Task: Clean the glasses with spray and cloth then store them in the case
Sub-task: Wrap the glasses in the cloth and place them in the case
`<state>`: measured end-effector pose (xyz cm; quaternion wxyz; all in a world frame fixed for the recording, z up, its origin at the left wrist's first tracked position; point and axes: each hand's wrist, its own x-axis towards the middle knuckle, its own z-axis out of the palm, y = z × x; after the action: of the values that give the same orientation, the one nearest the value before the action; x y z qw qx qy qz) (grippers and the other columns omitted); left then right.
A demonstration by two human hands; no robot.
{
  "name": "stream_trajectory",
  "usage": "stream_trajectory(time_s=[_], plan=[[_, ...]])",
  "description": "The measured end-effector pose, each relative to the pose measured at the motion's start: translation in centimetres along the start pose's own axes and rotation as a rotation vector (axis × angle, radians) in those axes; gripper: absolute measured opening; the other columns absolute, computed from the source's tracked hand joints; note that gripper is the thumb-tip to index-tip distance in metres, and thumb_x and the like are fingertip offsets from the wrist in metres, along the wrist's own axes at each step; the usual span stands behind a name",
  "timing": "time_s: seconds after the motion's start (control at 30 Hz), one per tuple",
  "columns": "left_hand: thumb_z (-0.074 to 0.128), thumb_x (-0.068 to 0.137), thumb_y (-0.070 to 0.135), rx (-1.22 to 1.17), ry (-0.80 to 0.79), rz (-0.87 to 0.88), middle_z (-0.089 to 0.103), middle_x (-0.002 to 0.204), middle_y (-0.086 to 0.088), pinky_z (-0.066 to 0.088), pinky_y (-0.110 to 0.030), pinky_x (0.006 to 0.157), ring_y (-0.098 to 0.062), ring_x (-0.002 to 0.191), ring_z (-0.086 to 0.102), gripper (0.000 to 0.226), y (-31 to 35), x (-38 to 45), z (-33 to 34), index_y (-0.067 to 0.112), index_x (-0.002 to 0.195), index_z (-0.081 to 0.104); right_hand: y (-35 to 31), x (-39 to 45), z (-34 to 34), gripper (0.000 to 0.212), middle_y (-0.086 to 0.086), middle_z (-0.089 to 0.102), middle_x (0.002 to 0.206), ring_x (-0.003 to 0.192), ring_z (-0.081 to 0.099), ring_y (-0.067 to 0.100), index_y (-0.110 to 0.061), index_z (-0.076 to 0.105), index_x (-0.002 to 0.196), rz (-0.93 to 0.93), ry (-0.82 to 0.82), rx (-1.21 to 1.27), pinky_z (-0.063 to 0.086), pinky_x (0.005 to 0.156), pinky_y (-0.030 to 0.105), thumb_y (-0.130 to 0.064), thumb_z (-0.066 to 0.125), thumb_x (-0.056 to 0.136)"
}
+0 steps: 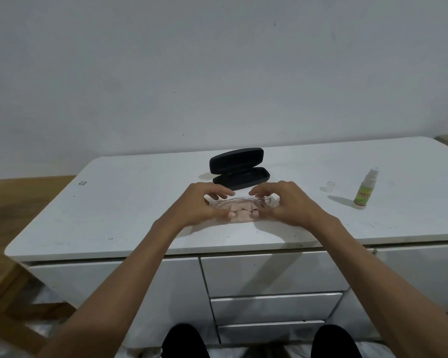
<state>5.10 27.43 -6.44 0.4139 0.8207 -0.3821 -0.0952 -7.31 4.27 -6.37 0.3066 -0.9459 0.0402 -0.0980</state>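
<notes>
While both hands, left hand (pixel 201 202) and right hand (pixel 286 201), pinch the glasses (pixel 239 202) by their ends, the open case (pixel 241 174) lies just behind, parallel.

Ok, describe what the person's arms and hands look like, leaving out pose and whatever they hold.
Both arms are bare along all that shows; no sleeve enters the frame. The left hand and right hand wear no gloves, and no watch, bracelet or ring is visible on either. Nails look short and plain, though the picture is too soft to be sure.
</notes>
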Motion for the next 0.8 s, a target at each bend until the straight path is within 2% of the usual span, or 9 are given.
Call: stream_trajectory(time_s=[0.07,0.17,0.3,0.43,0.6,0.8], plan=[[0.095,0.062,0.037,0.086,-0.035,0.013,0.072,0.108,0.018,0.047,-0.020,0.076,0.002,0.100,0.064,0.052,0.0,-0.1,0.1,0.037,0.111,0.076,0.3,-0.1,0.0,0.051,-0.015,0.073,0.111,0.105,0.064,0.008,-0.045,0.069,0.113,-0.003,-0.022,-0.028,0.053,0.093,0.036,-0.055,0.084,0.066],[0.093,0.062,0.041,0.191,-0.072,0.030,0.070,0.113,0.019,0.047,-0.020,0.081,0.003,0.105,0.062,0.061,-0.1,-0.3,0.1,0.041,0.119,0.071,0.5,-0.3,-0.1,0.053,-0.015,0.073,0.115,0.109,0.062,0.012,-0.045,0.067,0.118,-0.008,-0.051,-0.049,0.050,0.095,0.037,-0.049,0.086,0.069],[0.089,0.067,0.040,0.209,-0.073,0.041,0.072,0.111,0.011,0.052,-0.029,0.085,-0.006,0.103,0.064,0.055,-0.3,-0.2,0.1,0.043,0.118,0.070,0.5,-0.3,-0.1,0.049,-0.016,0.069,0.105,0.106,0.062,0.013,-0.043,0.066,0.120,-0.025,-0.057,-0.067,0.048,0.092,0.034,-0.042,0.085,0.075],[0.085,0.068,0.038,0.248,-0.031,0.095,0.074,0.105,0.013,0.053,-0.029,0.087,-0.004,0.097,0.065,0.053,-0.1,-0.6,0.3,0.038,0.119,0.072,0.7,-0.1,0.1,0.050,-0.017,0.066,0.103,0.106,0.061,0.014,-0.045,0.065,0.121,-0.041,-0.066,-0.079,0.049,0.094,0.038,-0.045,0.083,0.075],[0.089,0.070,0.023,0.162,0.065,0.111,0.069,0.097,0.025,0.043,-0.009,0.078,0.004,0.097,0.060,0.050,-0.2,-1.1,0.7,0.034,0.117,0.076,1.0,0.1,0.2,0.052,-0.011,0.071,0.114,0.107,0.060,0.015,-0.047,0.063,0.121,-0.046,-0.055,-0.040,0.048,0.094,0.038,-0.046,0.084,0.073],[0.088,0.067,0.021,0.054,0.114,0.046,0.073,0.102,0.018,0.045,-0.014,0.080,0.001,0.100,0.062,0.050,-0.3,-1.0,0.9,0.040,0.112,0.078,1.3,0.5,0.4,0.051,-0.008,0.071,0.113,0.100,0.061,0.016,-0.044,0.061,0.120,-0.078,-0.046,-0.034,0.046,0.083,0.033,-0.044,0.084,0.075]])
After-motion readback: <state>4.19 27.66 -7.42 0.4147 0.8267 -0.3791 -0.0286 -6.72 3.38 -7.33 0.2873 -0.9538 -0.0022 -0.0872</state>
